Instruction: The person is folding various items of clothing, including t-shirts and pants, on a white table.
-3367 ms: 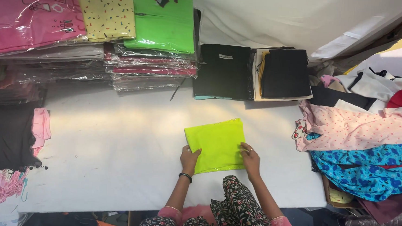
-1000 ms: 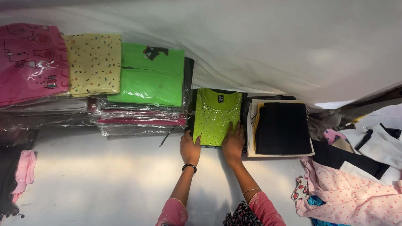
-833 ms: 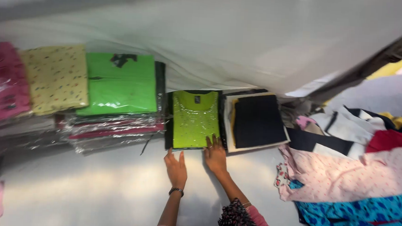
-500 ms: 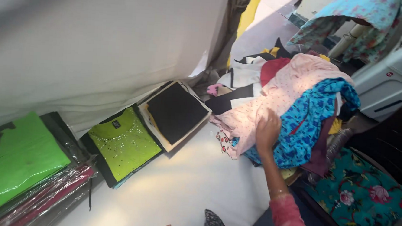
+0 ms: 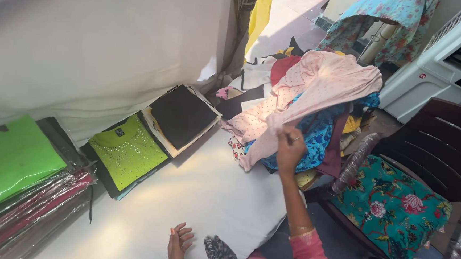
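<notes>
right hand [image 5: 289, 147]: up off the table, fingers pinched on a fold of the pink dotted garment [image 5: 318, 92], lifting it from the clothes pile [image 5: 315, 134] at the table's right end
left hand [image 5: 178, 243]: flat on the white table [image 5: 205, 192], fingers loosely spread, holding nothing
nearby: folded lime-green top [image 5: 125, 152] and black folded top [image 5: 181, 113] by the wall
floor side: dark chair with floral cushion [image 5: 391, 206]

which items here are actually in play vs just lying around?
In play:
right hand gripping the pink garment
clothes pile under it
left hand flat on the white table

Lying around:
folded lime top
black folded garment
bagged green stack
chair
</notes>
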